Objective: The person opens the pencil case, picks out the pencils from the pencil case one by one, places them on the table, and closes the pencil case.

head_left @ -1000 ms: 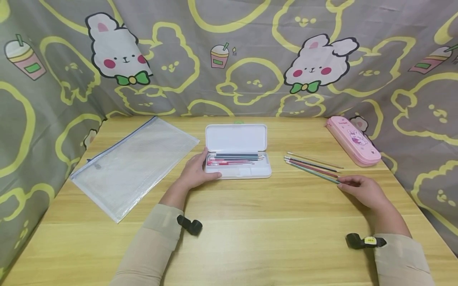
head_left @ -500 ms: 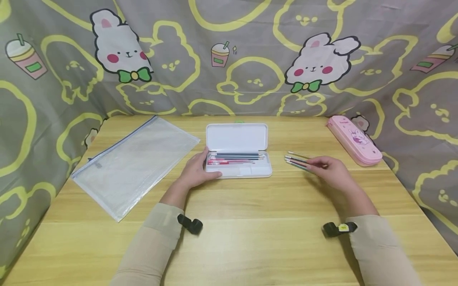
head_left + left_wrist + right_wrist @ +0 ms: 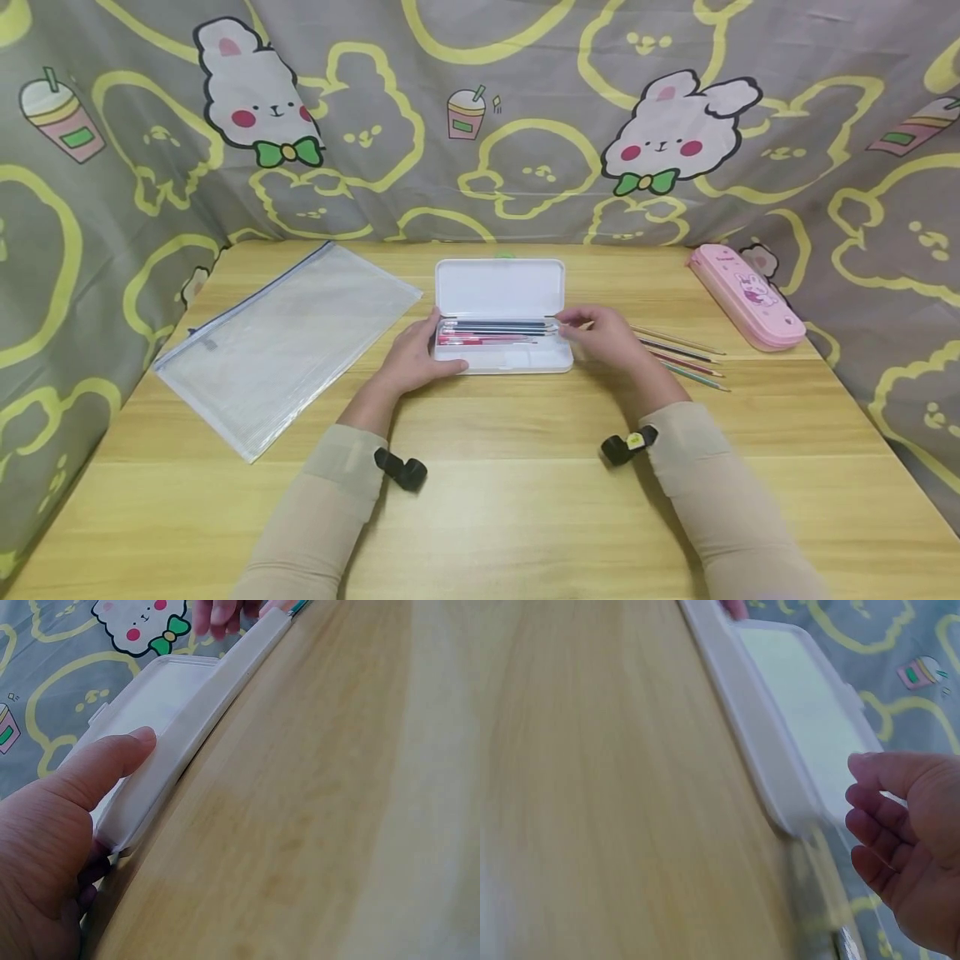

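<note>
A white pencil case (image 3: 499, 288) lies with its lid up on the table. Blue pencils (image 3: 498, 327) and red-and-clear pens (image 3: 480, 340) lie inside it. My left hand (image 3: 412, 357) holds the case's left end, its thumb (image 3: 124, 761) over the front edge and its fingers partly hidden at the side. At the case's right end is my right hand (image 3: 603, 336), close to the pencil tips. In the right wrist view its fingers (image 3: 881, 844) are loosely bent, with nothing visible between them. Several loose pencils (image 3: 686, 365) lie on the table to its right.
A clear mesh zip pouch (image 3: 288, 350) with a blue zip lies flat at left. A pink pencil case (image 3: 746, 296) with a rabbit picture lies at the back right. A patterned curtain (image 3: 525, 83) hangs along the wooden table's (image 3: 510, 475) back and sides.
My right hand has moved left, from the loose pencils to the right end of the white case. Those pencils still lie on the table. My left hand has stayed on the case.
</note>
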### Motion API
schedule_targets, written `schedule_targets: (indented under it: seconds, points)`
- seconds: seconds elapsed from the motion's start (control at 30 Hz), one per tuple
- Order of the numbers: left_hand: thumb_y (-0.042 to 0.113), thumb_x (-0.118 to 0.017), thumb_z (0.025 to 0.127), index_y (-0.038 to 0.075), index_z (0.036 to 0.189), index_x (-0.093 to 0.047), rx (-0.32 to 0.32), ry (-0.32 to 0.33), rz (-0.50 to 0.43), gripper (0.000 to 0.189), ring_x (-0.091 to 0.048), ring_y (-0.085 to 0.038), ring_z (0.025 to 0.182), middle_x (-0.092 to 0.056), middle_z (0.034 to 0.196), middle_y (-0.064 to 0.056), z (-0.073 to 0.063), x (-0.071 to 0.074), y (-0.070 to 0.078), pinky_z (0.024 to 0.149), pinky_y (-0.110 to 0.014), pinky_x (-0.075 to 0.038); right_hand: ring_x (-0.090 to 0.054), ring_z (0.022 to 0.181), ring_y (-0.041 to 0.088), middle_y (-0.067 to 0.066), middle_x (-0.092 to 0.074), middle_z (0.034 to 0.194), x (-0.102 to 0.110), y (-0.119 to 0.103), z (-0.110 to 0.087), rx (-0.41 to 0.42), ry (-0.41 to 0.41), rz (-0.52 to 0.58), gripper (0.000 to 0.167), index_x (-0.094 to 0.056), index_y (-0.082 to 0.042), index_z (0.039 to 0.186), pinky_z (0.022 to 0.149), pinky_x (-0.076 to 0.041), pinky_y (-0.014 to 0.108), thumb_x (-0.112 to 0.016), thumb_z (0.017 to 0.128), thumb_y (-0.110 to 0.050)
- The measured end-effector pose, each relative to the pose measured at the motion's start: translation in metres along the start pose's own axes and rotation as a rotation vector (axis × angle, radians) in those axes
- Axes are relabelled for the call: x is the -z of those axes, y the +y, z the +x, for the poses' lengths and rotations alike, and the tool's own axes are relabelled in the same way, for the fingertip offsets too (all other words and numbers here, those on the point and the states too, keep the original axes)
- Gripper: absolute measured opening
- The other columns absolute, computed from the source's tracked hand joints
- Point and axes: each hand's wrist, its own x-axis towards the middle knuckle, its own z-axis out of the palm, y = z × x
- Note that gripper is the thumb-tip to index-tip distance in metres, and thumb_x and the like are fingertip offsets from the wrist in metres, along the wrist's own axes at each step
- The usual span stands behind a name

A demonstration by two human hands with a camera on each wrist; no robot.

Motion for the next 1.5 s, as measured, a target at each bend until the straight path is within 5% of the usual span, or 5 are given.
schedule_targets:
  seconds: [0.4, 0.97, 1.5]
  points:
    - [0.047, -0.078, 0.077, 0.004, 0.157, -0.013, -0.010, 0.004, -0.005, 0.112, -0.028, -0.039, 0.146, -0.028, 0.159, -0.021, 0.000, -0.001, 0.000, 0.121, -0.050, -0.024, -0.062, 0.116, 0.032, 0.017, -0.069, 0.121, -0.026, -0.015, 0.019, 0.025, -0.068, -0.179, 0.030, -0.068, -0.004, 0.120, 0.105, -0.045, 0.048, -0.064, 0.091, -0.011]
    - [0.047, -0.078, 0.076, 0.004, 0.157, -0.013, -0.007, 0.006, -0.007, 0.112, -0.029, -0.039, 0.146, -0.029, 0.159, -0.021, -0.001, -0.001, 0.001, 0.121, -0.049, -0.025, -0.062, 0.115, 0.032, 0.016, -0.070, 0.119, -0.027, -0.028, 0.025, 0.016, -0.109, -0.420, 0.026, -0.071, -0.004, 0.115, 0.105, -0.045, 0.048, -0.065, 0.090, -0.009]
    - [0.047, -0.078, 0.076, 0.005, 0.157, -0.014, -0.012, 0.010, 0.001, 0.112, -0.029, -0.039, 0.145, -0.029, 0.158, -0.021, -0.002, 0.000, 0.000, 0.121, -0.050, -0.025, -0.064, 0.110, 0.031, 0.013, -0.072, 0.114, -0.027, -0.032, 0.026, 0.052, -0.154, -0.433, 0.022, -0.071, -0.006, 0.110, 0.102, -0.046, 0.047, -0.066, 0.089, -0.006]
